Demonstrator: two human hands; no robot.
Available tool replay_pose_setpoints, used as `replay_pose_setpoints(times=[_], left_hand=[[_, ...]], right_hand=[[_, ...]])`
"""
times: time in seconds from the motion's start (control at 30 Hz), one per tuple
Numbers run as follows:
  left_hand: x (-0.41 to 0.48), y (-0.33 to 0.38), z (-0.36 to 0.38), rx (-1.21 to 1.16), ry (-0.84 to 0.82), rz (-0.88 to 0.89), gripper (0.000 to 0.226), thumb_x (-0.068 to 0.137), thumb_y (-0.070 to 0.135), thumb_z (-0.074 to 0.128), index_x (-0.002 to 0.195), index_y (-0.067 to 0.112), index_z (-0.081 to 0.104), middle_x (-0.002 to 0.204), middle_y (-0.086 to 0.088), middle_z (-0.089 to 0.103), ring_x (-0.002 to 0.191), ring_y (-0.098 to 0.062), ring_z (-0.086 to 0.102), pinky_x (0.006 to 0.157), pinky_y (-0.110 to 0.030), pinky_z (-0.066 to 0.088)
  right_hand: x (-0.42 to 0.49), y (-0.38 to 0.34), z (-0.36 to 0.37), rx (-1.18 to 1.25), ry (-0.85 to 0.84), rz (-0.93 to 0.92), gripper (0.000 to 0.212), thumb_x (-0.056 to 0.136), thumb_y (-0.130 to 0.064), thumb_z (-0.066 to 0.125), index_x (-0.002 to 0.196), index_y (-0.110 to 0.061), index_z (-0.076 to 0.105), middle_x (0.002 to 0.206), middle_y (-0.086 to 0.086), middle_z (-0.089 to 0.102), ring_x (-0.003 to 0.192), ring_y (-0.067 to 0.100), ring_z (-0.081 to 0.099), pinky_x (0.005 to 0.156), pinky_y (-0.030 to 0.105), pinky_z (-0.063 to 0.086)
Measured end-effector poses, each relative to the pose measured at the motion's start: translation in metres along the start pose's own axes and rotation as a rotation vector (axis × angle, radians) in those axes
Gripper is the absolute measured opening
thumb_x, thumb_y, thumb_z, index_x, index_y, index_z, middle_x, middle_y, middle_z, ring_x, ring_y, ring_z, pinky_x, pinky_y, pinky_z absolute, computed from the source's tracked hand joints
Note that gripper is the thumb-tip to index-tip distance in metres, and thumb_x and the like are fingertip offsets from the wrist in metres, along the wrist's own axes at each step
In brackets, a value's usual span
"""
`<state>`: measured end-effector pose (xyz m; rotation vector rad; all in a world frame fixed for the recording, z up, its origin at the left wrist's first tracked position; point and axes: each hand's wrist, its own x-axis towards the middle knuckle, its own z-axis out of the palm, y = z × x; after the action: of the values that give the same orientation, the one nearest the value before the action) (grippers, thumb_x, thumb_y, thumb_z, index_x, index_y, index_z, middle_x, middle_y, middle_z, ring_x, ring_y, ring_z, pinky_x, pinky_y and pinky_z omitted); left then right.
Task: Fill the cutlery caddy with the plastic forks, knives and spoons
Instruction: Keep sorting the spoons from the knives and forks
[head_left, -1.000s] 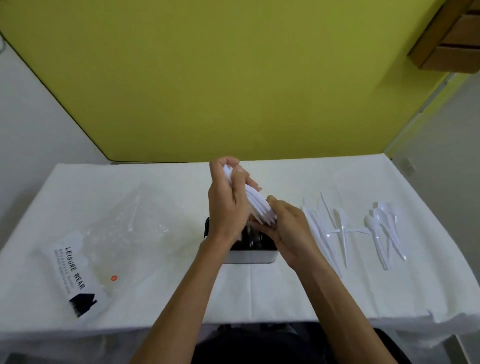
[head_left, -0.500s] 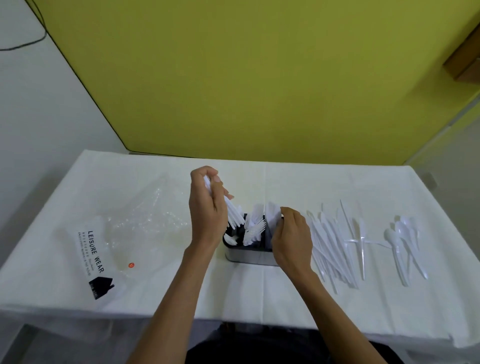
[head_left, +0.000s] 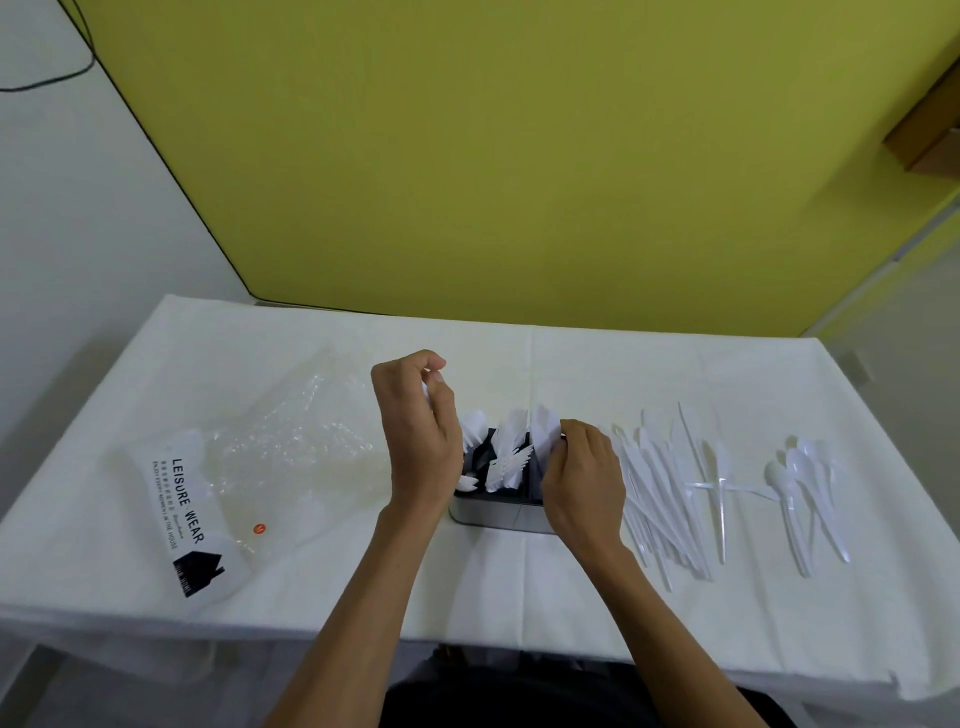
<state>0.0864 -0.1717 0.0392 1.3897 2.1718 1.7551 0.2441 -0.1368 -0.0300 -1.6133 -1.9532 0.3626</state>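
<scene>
A grey cutlery caddy with a dark inside stands mid-table, holding white plastic forks and other white cutlery. My left hand hovers over its left side, fingers curled round a bundle of white cutlery whose ends dip into the caddy. My right hand is at the caddy's right side, pinching white pieces standing there. To the right lie a heap of plastic knives and a small group of plastic spoons on the cloth.
A clear plastic bag with a "LEISURE WEAR" label lies on the left of the white-clothed table. A yellow wall rises behind. A wooden shelf juts out at upper right.
The bundle went from raised between both hands down into the caddy. My right hand let go of it and moved to the caddy's right side. The camera view shifted.
</scene>
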Motion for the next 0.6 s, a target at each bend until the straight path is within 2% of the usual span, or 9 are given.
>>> replay_pose_setpoints(times=[0.1, 0.2, 0.23, 0.3, 0.37, 0.5, 0.6], left_hand=[[-0.006, -0.001, 0.0, 0.004, -0.01, 0.009, 0.019, 0.098, -0.009, 0.044, 0.109, -0.003, 0.059, 0.107, -0.013, 0.046, 0.092, 0.006, 0.045, 0.078, -0.003, 0.036], [-0.019, -0.008, 0.008, 0.003, -0.083, 0.028, 0.021, 0.099, -0.006, 0.045, 0.111, 0.001, 0.06, 0.111, -0.007, 0.043, 0.095, 0.002, 0.049, 0.082, -0.006, 0.038], [-0.025, -0.011, 0.012, 0.002, -0.14, 0.02, 0.021, 0.1, -0.003, 0.045, 0.112, 0.005, 0.061, 0.114, -0.002, 0.041, 0.099, -0.003, 0.051, 0.085, -0.009, 0.039], [-0.04, -0.02, 0.021, 0.032, -0.28, -0.016, 0.022, 0.101, 0.008, 0.046, 0.113, 0.014, 0.063, 0.118, 0.006, 0.042, 0.108, -0.015, 0.052, 0.094, -0.026, 0.045], [-0.053, -0.028, 0.024, 0.116, -0.35, -0.004, 0.026, 0.102, 0.023, 0.043, 0.116, 0.019, 0.064, 0.129, 0.006, 0.048, 0.119, -0.016, 0.047, 0.101, -0.037, 0.043], [-0.059, -0.041, 0.013, 0.131, -0.436, -0.028, 0.046, 0.103, 0.043, 0.029, 0.138, 0.026, 0.054, 0.156, 0.004, 0.037, 0.143, -0.01, 0.031, 0.113, -0.03, 0.027], [-0.059, -0.049, 0.009, 0.069, -0.537, -0.021, 0.048, 0.104, 0.047, 0.031, 0.144, 0.026, 0.046, 0.154, 0.005, 0.042, 0.142, -0.009, 0.036, 0.115, -0.034, 0.034]], right_hand=[[0.0, 0.001, 0.001, 0.002, 0.014, -0.005, 0.022, 0.091, -0.007, 0.041, 0.097, -0.007, 0.062, 0.091, 0.004, 0.064, 0.087, 0.026, 0.057, 0.071, 0.028, 0.041], [0.001, 0.002, 0.003, -0.004, 0.021, -0.01, 0.022, 0.092, -0.009, 0.04, 0.095, -0.007, 0.062, 0.091, 0.004, 0.064, 0.086, 0.025, 0.057, 0.07, 0.029, 0.041], [0.001, 0.003, 0.003, -0.006, 0.023, -0.011, 0.02, 0.091, -0.008, 0.042, 0.094, -0.007, 0.061, 0.089, 0.004, 0.063, 0.084, 0.025, 0.056, 0.069, 0.029, 0.042], [0.002, 0.003, 0.003, -0.006, 0.028, -0.015, 0.016, 0.09, -0.007, 0.043, 0.089, -0.009, 0.059, 0.086, 0.003, 0.062, 0.081, 0.024, 0.055, 0.066, 0.029, 0.041], [0.001, 0.003, 0.004, -0.002, 0.029, -0.02, 0.016, 0.089, -0.007, 0.042, 0.086, -0.01, 0.058, 0.083, 0.002, 0.06, 0.079, 0.022, 0.053, 0.065, 0.028, 0.037], [0.0, 0.003, 0.003, 0.004, 0.037, -0.023, 0.023, 0.09, -0.015, 0.033, 0.084, -0.012, 0.055, 0.081, -0.001, 0.058, 0.077, 0.019, 0.05, 0.064, 0.027, 0.035], [0.0, 0.004, 0.002, 0.014, 0.043, -0.037, 0.02, 0.09, -0.013, 0.035, 0.081, -0.012, 0.053, 0.08, -0.001, 0.056, 0.075, 0.019, 0.049, 0.063, 0.027, 0.035]])
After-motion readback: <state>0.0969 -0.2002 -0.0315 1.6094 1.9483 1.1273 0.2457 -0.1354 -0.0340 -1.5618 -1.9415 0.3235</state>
